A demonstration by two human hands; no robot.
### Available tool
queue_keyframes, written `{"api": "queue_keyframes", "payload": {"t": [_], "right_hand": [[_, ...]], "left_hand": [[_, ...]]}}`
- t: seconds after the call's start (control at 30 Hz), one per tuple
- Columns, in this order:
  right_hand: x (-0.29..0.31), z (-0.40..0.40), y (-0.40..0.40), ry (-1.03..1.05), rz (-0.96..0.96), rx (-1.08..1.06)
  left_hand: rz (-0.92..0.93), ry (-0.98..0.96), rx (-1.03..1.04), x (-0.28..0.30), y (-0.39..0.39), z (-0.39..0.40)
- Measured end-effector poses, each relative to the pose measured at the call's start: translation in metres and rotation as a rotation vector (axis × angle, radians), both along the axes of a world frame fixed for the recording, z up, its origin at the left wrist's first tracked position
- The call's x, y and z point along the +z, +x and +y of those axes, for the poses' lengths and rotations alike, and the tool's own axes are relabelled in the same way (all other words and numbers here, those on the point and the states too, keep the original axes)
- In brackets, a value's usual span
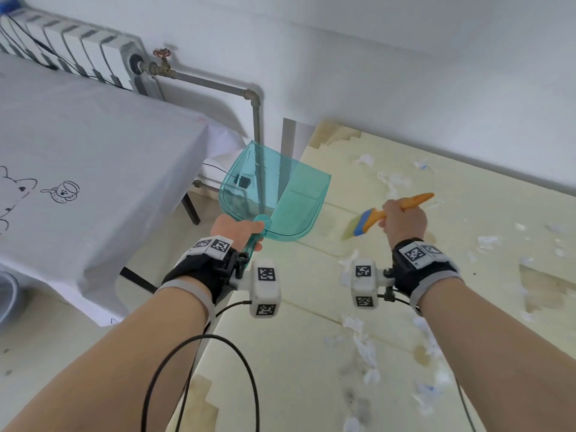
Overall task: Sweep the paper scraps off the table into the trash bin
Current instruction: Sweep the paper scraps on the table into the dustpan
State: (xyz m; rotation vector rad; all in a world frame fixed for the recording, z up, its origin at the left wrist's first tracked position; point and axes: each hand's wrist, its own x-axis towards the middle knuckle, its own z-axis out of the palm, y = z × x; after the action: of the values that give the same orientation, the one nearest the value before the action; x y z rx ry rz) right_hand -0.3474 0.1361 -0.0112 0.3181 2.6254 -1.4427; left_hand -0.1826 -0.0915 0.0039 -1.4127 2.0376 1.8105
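**Sweep setup: tools in hand, no scraps collected yet**

Pale yellow table (pixel 311 353) runs along a white wall, patchy and stained surface. Torn white paper scraps (pixel 366 349) lie scattered over it: a trail down the middle near the front, more along the far side by the wall and off to the right.

Left hand (pixel 237 229) has its fingers wrapped round the handle of a translucent teal dustpan (pixel 280 194), held up at the table's left edge, mouth toward the table. Pan looks empty. Right hand (pixel 403 218) grips the orange handle of a small hand brush (pixel 378 218), blue head pointing left and down toward the table; can't tell if the bristles touch.

Trash bin: not identifiable in view. Grey round object at far left edge is cut off, can't say what it is.

Judgement: start of a sweep pass. Next move calls for setting the pan lip flush against the table edge, then drawing the brush through the scraps leftward into it. Risk: light scraps flutter past the pan onto the floor.

Left of the table: second table under a white cloth (pixel 93 145) with cartoon drawings, radiator (pixel 78 45) behind.
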Motion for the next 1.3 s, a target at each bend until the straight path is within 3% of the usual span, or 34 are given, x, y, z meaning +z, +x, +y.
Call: {"api": "queue_keyframes", "payload": {"t": [0.1, 0.2, 0.27, 0.33, 0.4, 0.5, 0.6, 0.73, 0.83, 0.93, 1.03, 1.17, 1.23, 1.3], "right_hand": [[-0.006, -0.007, 0.017, -0.149, -0.183, 0.187], [-0.011, 0.005, 0.022, 0.057, -0.199, 0.2], [-0.006, 0.021, 0.019, 0.227, -0.129, 0.11], [-0.001, 0.032, 0.021, 0.261, -0.011, 0.035], [0.004, 0.028, 0.029, 0.1, 0.023, 0.037], [0.003, 0.012, 0.047, -0.131, -0.12, 0.179], [-0.003, 0.013, 0.056, 0.02, -0.216, 0.25], [0.004, 0.044, 0.055, 0.298, -0.136, 0.097], [0.006, 0.045, 0.064, 0.113, -0.036, 0.054], [0.003, 0.032, 0.082, -0.167, -0.089, 0.073], [-0.006, 0.033, 0.093, -0.063, -0.216, 0.245], [-0.002, 0.058, 0.092, 0.262, -0.172, 0.082], [0.005, 0.063, 0.095, 0.2, -0.084, 0.025], [0.009, 0.057, 0.104, -0.049, -0.094, 0.062]], "left_hand": [[0.015, 0.02, -0.003, -0.001, -0.001, 0.007], [0.011, 0.016, -0.018, -0.003, 0.001, 0.011], [-0.001, -0.009, -0.036, -0.003, 0.003, 0.013], [-0.008, -0.019, -0.054, -0.003, 0.006, 0.014], [-0.015, -0.019, -0.063, -0.003, 0.008, 0.015], [-0.016, -0.017, -0.064, -0.003, 0.013, 0.017], [-0.019, -0.023, -0.075, -0.003, 0.02, 0.021], [-0.02, -0.026, -0.1, -0.004, 0.029, 0.024], [-0.026, -0.017, -0.106, -0.005, 0.035, 0.027], [-0.022, -0.006, -0.105, -0.007, 0.039, 0.029], [-0.018, -0.003, -0.11, -0.007, 0.044, 0.031], [-0.001, 0.027, -0.099, -0.009, 0.048, 0.033], [0.002, 0.043, -0.093, -0.009, 0.05, 0.034], [-0.001, 0.053, -0.092, -0.009, 0.051, 0.035]]}}
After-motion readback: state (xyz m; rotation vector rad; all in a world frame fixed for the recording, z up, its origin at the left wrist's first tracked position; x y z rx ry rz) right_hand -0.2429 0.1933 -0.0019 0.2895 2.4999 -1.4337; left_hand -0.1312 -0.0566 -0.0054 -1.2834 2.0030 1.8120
